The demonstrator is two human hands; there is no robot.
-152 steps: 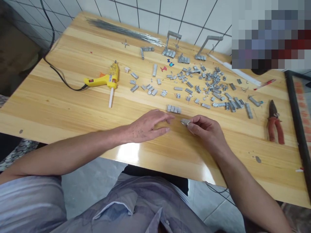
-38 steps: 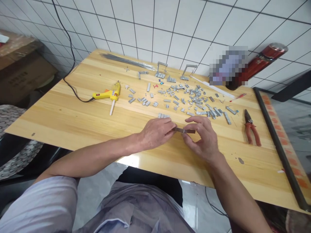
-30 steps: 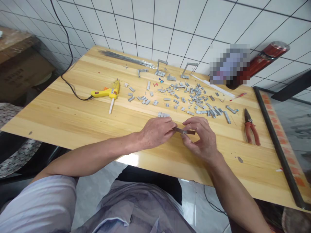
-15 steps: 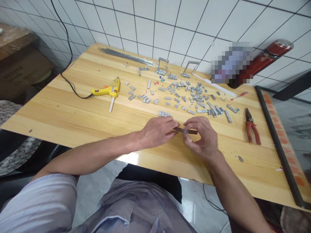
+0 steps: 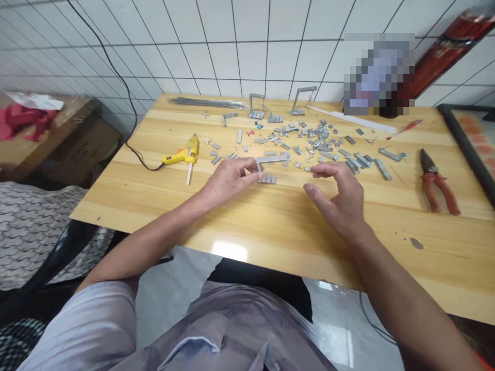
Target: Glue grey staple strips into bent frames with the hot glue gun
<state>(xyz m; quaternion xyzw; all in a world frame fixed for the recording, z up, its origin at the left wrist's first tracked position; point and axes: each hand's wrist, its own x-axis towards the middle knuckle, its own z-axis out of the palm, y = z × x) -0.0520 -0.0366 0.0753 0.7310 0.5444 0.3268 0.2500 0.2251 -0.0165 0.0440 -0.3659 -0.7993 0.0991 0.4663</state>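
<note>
My left hand [image 5: 234, 176] pinches one end of the bent strip [image 5: 274, 159], right hand [image 5: 340, 195] open: slack fingers could drop it.

I seem to be in a small craft workshop, perhaps a corner of a home: my wooden desk [image 5: 270, 234] stands against a white tiled wall [image 5: 217, 59], strewn with small grey pieces [image 5: 322, 133], a yellow glue gun [image 5: 191, 152], red-handled pliers [image 5: 431, 178] and a bundle of thin rods [image 5: 209, 103], with a brown box [image 5: 87, 152] nearby
</note>
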